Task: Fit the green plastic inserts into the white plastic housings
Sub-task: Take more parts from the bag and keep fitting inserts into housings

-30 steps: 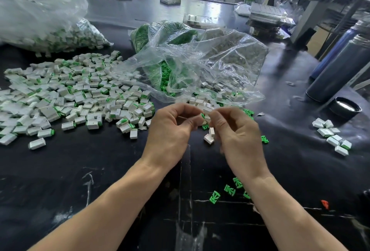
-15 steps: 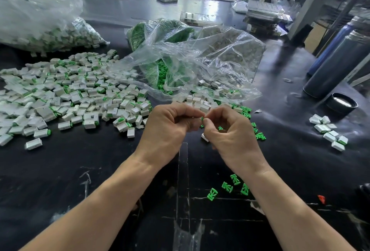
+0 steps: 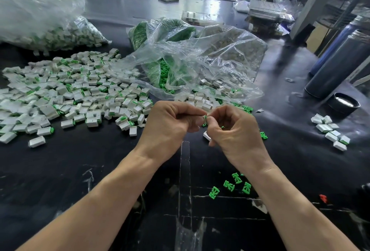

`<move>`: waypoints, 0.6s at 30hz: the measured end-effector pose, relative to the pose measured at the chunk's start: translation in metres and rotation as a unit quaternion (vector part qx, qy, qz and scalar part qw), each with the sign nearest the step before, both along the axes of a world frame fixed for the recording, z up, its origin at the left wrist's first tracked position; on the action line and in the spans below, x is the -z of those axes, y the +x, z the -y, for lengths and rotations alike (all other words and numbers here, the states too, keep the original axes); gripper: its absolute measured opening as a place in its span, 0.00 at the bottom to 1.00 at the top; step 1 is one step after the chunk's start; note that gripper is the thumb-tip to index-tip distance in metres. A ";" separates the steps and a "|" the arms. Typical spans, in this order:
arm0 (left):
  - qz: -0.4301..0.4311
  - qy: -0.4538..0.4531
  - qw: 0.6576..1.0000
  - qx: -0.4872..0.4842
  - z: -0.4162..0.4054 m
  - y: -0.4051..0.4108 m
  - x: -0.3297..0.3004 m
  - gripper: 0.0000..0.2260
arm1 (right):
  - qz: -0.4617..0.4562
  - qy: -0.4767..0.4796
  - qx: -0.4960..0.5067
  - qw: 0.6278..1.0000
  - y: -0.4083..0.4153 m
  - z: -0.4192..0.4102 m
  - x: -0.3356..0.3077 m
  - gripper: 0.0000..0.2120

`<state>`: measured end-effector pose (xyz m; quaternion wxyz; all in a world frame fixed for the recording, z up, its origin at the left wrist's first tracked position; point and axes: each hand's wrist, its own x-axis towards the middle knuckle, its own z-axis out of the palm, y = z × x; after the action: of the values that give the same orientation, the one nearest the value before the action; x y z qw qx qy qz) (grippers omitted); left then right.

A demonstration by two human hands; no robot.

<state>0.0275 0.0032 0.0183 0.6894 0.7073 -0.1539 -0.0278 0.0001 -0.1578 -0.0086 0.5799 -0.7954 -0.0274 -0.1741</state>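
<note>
Head view: at centre, the left hand (image 3: pixel 170 124) and right hand (image 3: pixel 234 130) meet fingertip to fingertip, both curled and pinching a green insert (image 3: pixel 205 119) between them; whether a housing is in the grip I cannot tell. At 9 o'clock a large heap of fitted housings (image 3: pixel 80 94) covers the dark surface (image 3: pixel 100 170), so much looks done. At 12 o'clock, the clear bag (image 3: pixel 200 64) holds plenty of unfitted parts. Loose inserts (image 3: pixel 230 185) lie at 5 o'clock.
</note>
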 end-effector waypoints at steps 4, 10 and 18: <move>-0.003 0.003 1.000 0.006 -0.002 0.001 0.000 0.09 | 0.003 -0.009 -0.003 1.000 -0.001 -0.001 0.000 0.02; -0.012 0.001 1.000 -0.003 -0.006 0.005 0.002 0.12 | 0.035 0.012 -0.023 0.999 -0.004 -0.001 -0.004 0.07; -0.048 -0.021 0.998 0.022 -0.012 0.008 0.000 0.09 | 0.066 -0.008 -0.046 0.997 -0.007 0.001 -0.009 0.08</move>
<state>0.0350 0.0148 0.0182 0.7098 0.6869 -0.1369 -0.0741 -0.0064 -0.1592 0.0006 0.5780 -0.7845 -0.1034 -0.1996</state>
